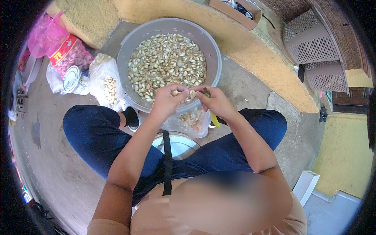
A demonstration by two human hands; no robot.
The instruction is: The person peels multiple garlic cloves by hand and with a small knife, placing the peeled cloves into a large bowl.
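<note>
Concrete floor (pixel 66 168) held the grey tub (pixel 212 55), above whose near rim your left hand (pixel 166 100) and right hand (pixel 216 103), the latter with a yellow tool (pixel 214 118), pinched a garlic clove (pixel 192 94), likely light, slippery, best held by its sides.

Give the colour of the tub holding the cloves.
The tub is grey, best seen in the head view.

1. The right fingers (pixel 202 97) are hiding part of the yellow tool (pixel 214 118).
2. A blurred oval (pixel 231 207) is covering part of the shirt (pixel 150 211).
3. The top edge is cutting off the cardboard box (pixel 232 14).
</note>
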